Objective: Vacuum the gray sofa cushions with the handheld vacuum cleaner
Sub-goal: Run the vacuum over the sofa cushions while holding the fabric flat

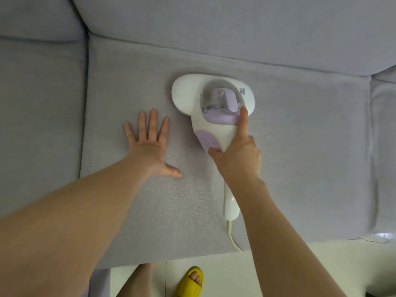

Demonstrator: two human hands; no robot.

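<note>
1. Right hand (237,155) grips the handheld vacuum cleaner (214,108), index finger stretched along its body.
2. The vacuum sits mid-cushion, nearer the sofa cushion's (300,146) back edge.
3. Left hand (150,146) rests flat, fingers spread, beside it.

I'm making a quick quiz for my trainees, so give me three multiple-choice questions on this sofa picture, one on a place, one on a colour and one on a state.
1. Where does the vacuum cleaner sit?
A. on the middle seat cushion
B. on the floor
C. on the backrest

2. What colour is the slipper?
A. red
B. yellow
C. black

3. How is the left hand?
A. gripping the cord
B. clenched in a fist
C. flat on the cushion, fingers spread

Answers: 1 A, its wide head lies on the cushion fabric. 2 B, it shows bright yellow on the pale floor. 3 C, the palm presses down beside the vacuum while the right hand holds the handle.
</note>
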